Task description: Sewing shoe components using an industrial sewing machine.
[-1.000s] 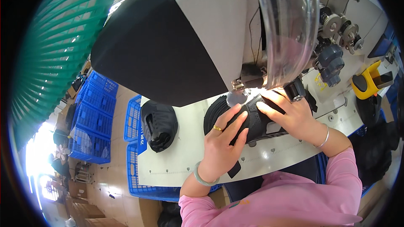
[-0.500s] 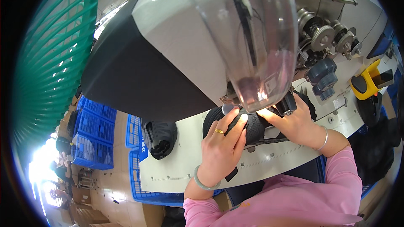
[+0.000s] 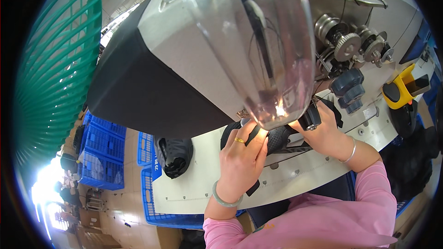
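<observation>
A black shoe upper (image 3: 278,139) of textured fabric lies on the pale bed of a sewing machine (image 3: 180,41), partly beneath its head. My left hand (image 3: 241,159), wearing a gold ring, presses its fingertips onto the upper close to the needle area. On the other side my right hand (image 3: 325,131) grips the same upper, its fingertips partly hidden behind a black machine part (image 3: 310,117). A clear plastic guard (image 3: 277,64) hangs over both hands' fingertips, and the needle itself is hidden. Left of my hands, a black shoe (image 3: 174,157) rests on the white table (image 3: 198,191).
A green fan grille (image 3: 60,74) rises at the far left. Blue crates (image 3: 101,159) stand on the floor, and a blue basket (image 3: 147,203) sits beside the table. Metal tension dials (image 3: 346,46) and a yellow holder (image 3: 404,90) are at the right.
My left fingertips have slid slightly farther under the guard with the upper. The whole view has shifted a little, so the machine appears slightly farther left.
</observation>
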Demonstrator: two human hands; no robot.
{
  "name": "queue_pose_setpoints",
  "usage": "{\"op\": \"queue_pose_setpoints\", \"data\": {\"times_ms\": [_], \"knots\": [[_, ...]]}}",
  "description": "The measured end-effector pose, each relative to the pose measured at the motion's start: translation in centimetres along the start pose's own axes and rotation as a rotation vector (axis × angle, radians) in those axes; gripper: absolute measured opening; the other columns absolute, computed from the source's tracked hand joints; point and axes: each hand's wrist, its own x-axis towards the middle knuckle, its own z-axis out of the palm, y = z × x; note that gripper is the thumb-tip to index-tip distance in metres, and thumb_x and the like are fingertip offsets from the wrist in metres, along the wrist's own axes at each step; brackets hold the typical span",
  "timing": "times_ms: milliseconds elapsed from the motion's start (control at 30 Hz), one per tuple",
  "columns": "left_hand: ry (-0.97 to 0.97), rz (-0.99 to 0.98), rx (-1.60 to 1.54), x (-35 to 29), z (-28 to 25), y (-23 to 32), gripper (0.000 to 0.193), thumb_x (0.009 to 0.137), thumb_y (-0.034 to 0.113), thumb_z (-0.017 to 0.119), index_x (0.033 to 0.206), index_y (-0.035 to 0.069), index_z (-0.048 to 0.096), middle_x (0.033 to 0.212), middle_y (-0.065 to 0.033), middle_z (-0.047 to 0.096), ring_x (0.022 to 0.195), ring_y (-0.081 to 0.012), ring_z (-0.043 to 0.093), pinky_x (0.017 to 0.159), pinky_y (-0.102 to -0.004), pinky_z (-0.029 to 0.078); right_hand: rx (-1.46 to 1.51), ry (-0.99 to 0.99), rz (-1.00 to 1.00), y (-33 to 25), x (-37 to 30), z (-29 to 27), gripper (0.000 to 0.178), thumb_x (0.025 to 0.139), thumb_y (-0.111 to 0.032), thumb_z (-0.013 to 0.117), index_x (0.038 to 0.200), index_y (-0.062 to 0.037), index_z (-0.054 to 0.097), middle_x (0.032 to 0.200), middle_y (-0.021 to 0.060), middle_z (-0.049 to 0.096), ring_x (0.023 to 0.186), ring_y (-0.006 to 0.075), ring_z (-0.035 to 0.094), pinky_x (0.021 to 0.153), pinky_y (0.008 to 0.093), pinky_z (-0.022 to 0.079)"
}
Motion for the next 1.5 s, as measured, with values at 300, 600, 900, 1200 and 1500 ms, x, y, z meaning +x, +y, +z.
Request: {"op": "queue_pose_setpoints", "data": {"times_ms": [300, 600, 900, 1200, 1500], "knots": [[0.071, 0.067, 0.114, -0.2, 0.6, -0.2, 0.031, 0.076, 0.002, 0.069, 0.107, 0.005, 0.070, 0.110, -0.0113, 0.066, 0.079, -0.0246, 0.061, 0.067, -0.0339, 0.052, 0.019, -0.021, -0.011, 0.3, -0.4, 0.4, 0.049, 0.058, 0.001, 0.066, 0.103, -0.0156, 0.066, 0.106, 0.0093, 0.065, 0.095, 0.0313, 0.063, 0.079, 0.0407, 0.053], [0.136, -0.011, -0.101, 0.2, 0.4, -0.7, 0.021, 0.081, 0.001, 0.067, 0.102, 0.000, 0.071, 0.102, -0.0140, 0.069, 0.080, -0.0267, 0.065, 0.076, -0.0312, 0.052, 0.068, -0.161, -0.096, 0.1, 0.6, -1.6, 0.044, 0.062, -0.001, 0.066, 0.104, -0.0140, 0.068, 0.105, 0.0061, 0.066, 0.096, 0.0278, 0.064, 0.084, 0.0383, 0.052], [0.114, -0.023, -0.214, 0.0, -0.3, -1.2, 0.018, 0.079, 0.000, 0.070, 0.097, 0.002, 0.073, 0.102, -0.0183, 0.070, 0.080, -0.0254, 0.068, 0.072, -0.0293, 0.053, 0.143, -0.084, -0.046, 0.1, 0.6, -1.2, 0.043, 0.060, -0.003, 0.066, 0.101, -0.0146, 0.070, 0.101, 0.0075, 0.068, 0.091, 0.0297, 0.065, 0.079, 0.0391, 0.053], [0.133, 0.079, -0.057, 0.0, 0.2, -1.3, 0.022, 0.074, -0.001, 0.072, 0.096, 0.003, 0.073, 0.107, -0.0167, 0.069, 0.076, -0.0250, 0.066, 0.066, -0.0303, 0.053, 0.128, -0.017, -0.009, 0.0, 0.1, -0.3, 0.048, 0.057, 0.002, 0.062, 0.100, -0.0159, 0.070, 0.103, 0.0091, 0.068, 0.092, 0.0302, 0.065, 0.079, 0.0378, 0.053], [0.161, 0.118, 0.114, 0.1, 0.9, -1.3, 0.024, 0.074, 0.002, 0.072, 0.098, 0.004, 0.072, 0.111, -0.0139, 0.068, 0.070, -0.0234, 0.062, 0.062, -0.0307, 0.052, 0.035, 0.009, -0.028, 0.3, 0.3, 0.0, 0.053, 0.054, -0.003, 0.065, 0.106, -0.0130, 0.067, 0.104, 0.0084, 0.067, 0.094, 0.0298, 0.064, 0.083, 0.0419, 0.050]]}}
